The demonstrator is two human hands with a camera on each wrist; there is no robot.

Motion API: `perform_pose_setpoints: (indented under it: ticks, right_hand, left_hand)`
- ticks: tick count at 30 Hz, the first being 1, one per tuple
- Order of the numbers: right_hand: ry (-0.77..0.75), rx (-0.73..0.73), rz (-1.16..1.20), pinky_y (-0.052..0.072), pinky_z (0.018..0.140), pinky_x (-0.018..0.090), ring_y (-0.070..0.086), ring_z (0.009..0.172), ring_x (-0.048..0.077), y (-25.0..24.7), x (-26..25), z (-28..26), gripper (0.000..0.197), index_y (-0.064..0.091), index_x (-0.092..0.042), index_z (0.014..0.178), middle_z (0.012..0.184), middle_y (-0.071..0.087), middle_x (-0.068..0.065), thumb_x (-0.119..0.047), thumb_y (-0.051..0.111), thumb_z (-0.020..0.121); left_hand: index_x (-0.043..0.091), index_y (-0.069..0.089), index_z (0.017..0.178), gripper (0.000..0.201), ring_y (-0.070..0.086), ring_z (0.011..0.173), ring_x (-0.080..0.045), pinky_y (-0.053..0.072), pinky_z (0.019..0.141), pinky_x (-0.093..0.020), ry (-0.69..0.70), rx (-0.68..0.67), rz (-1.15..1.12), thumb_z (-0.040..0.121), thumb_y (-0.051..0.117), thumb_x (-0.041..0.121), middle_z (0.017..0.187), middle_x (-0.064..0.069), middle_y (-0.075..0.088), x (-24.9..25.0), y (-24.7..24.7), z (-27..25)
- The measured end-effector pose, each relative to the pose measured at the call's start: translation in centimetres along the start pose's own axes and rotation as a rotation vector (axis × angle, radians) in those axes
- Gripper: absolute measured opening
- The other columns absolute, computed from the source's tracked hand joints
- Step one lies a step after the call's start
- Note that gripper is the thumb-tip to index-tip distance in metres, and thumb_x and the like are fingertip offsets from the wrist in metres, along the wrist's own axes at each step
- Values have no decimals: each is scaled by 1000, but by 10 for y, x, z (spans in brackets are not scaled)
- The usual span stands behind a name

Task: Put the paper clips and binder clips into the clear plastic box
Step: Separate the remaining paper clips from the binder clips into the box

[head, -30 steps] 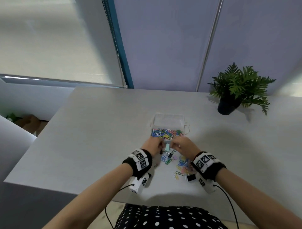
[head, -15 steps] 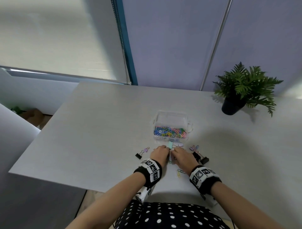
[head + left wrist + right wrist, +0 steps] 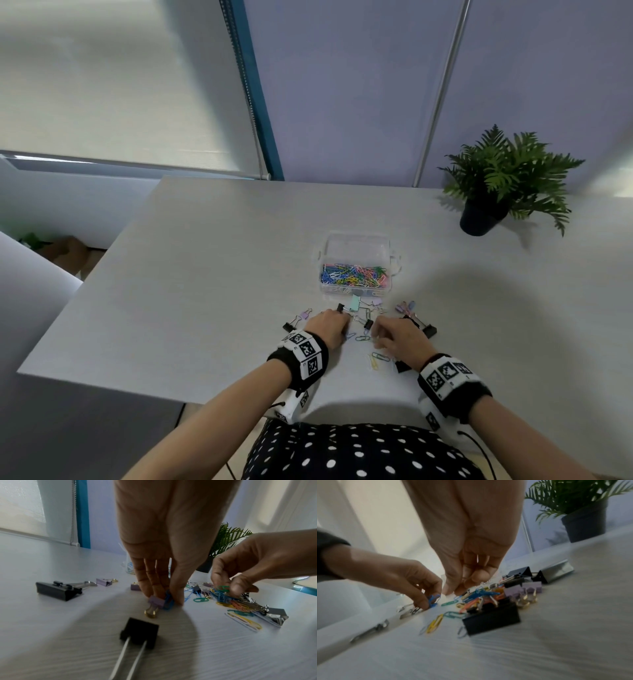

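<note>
Your left hand (image 3: 328, 325) is down on the pale grey wood-grain table (image 3: 212, 274) near its front edge, fingers & thumb pinching a few blue wire paper clips (image 3: 168, 599); a small lilac binder clip w/ gold loops (image 3: 155, 603) sits right at your fingertips (image 3: 147, 592), touching or just beside, can't tell which. Your right hand (image 3: 400, 337) is just beside the left, fingers curled down, pinching a green paper clip (image 3: 222, 588) off the top of the loose multicolour paper-clip heap (image 3: 477, 597)

The clear plastic box w/ lid off (image 3: 356, 246) stands mid-table, just beyond both hands, its near half already full of coloured paper clips (image 3: 354, 275). A mint-green binder clip (image 3: 354, 302) lies just in front of the box's near wall

Still out on the table: large black binder clip w/ silver arms (image 3: 58, 589) off to your left, a lilac one (image 3: 104, 582) next to it, another black clip (image 3: 139, 632) toward the front edge under your left wrist. On the right side, a big black binder clip (image 3: 491, 620) by the heap, two lilac clips (image 3: 522, 589) behind it, more black clips (image 3: 553, 573) further right. Yellow & teal paper clips (image 3: 376, 359) lie loose closer to the front edge

Green fern in a black pot (image 3: 493, 192) at the far right corner
</note>
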State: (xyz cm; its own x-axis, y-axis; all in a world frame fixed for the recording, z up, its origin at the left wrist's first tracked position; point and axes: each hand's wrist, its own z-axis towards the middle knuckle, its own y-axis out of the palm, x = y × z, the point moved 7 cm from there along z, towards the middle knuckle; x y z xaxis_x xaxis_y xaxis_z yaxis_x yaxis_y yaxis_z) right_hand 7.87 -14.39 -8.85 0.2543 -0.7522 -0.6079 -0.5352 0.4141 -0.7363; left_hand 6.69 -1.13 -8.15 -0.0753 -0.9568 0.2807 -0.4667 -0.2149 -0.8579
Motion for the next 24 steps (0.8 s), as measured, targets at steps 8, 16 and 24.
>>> perform_pose_setpoints:
  ticks: [8, 16, 24]
  right_hand:
    - [-69, -69, -296, 42, 73, 35, 48, 96, 19, 22, 1, -15, 14, 51, -19, 84, 98, 52, 0, -9, 58, 77]
    - [-68, -92, -115, 40, 72, 31, 43, 72, 9, 9, -4, -1, 35, 39, -28, 63, 71, 46, -12, -6, 63, 74]
    - [21, 263, 389, 48, 44, 12, 60, 51, 5, -72, -22, 57, 5, 57, -4, 81, 70, 63, 5, -1, 61, 82]
  left_hand:
    - [20, 58, 74, 25, 66, 94, -22, 52, 85, -29, -11, 11, -295, 77, 50, -4, 94, -7, 73, -14, -13, 4]
    - [14, 57, 79, 11, 58, 52, 1, 51, 59, -20, -72, 124, -655, 83, 63, 6, 71, 0, 62, -30, -47, 9]
    - [0, 64, 100, 16, 56, 58, -9, 53, 58, -18, -139, 248, -691, 88, 58, 7, 72, 0, 61, -43, -104, 38]
